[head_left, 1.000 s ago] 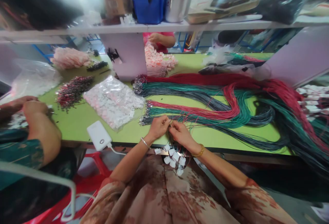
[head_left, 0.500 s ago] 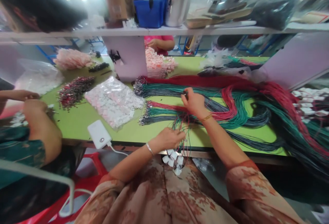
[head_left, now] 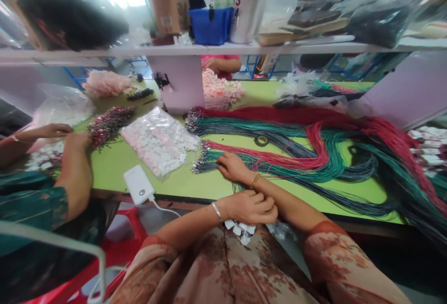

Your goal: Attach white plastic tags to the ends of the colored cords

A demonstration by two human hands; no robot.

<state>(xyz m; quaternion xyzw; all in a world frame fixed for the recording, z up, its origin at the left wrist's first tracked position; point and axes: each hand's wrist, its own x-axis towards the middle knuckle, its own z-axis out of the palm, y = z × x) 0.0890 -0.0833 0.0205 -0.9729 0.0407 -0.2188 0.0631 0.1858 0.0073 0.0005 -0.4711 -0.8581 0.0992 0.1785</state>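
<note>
My right hand (head_left: 235, 167), with a gold bracelet at the wrist, has its fingers curled down onto the green wires (head_left: 258, 163) close to their metal terminal ends (head_left: 200, 158). Below it, my left hand (head_left: 250, 207), wearing a silver bangle, is closed over a small bunch of thin wires (head_left: 238, 186); the palm hides most of the grip. White connectors (head_left: 240, 230) of that bunch hang over my lap. Red wires (head_left: 240, 148) and grey-black wires (head_left: 296, 145) run alongside in bundles. On them lies a roll of black tape (head_left: 261, 140).
Left on the green table (head_left: 178, 185) are a bag of white connectors (head_left: 159, 141), a white power bank (head_left: 138, 184) and a terminal pile (head_left: 111, 126). A co-worker's hands (head_left: 59, 131) work at far left. A shelf (head_left: 167, 49) crosses above; another person (head_left: 223, 64) sits opposite.
My right hand has left the tape roll and moved left and down to the terminal ends of the wires. My left hand has shifted down and right, nearer the table edge. The view tilted slightly.
</note>
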